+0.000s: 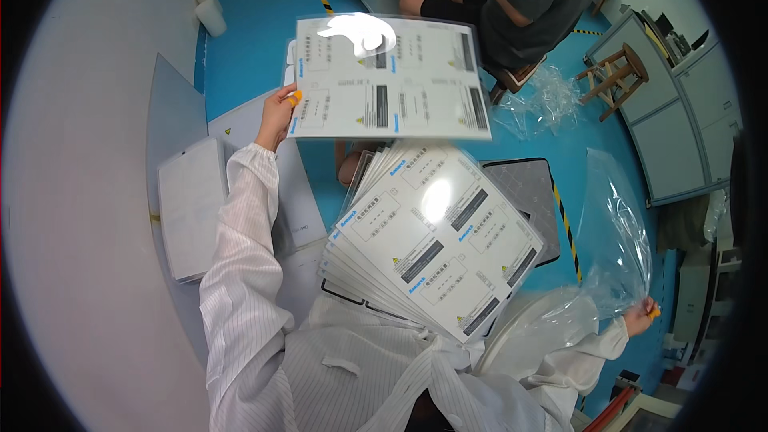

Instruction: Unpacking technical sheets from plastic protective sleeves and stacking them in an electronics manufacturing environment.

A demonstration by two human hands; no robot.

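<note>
My left hand (279, 117), an orange finger cover on it, grips the left edge of a glossy printed label sheet (344, 116). The sheet is held up ahead of me, and a bright glare hides part of its print. Below it, a fanned stack of similar label sheets (428, 228) lies tilted over my lap. Out to the right, my right hand (640, 318) is closed on a thin clear plastic film (616, 232), which stands up above the hand and trails back toward my sleeve. An orange cover shows on that hand too.
A stack of whitish sheets (192, 208) stands at left by the wall. Ahead sits another person (544, 8). Crumpled clear film (548, 100) lies on the blue floor near a wooden stool (616, 76). Grey cabinets (668, 140) line the right side; a dark-edged grey panel (524, 184) lies behind the stack.
</note>
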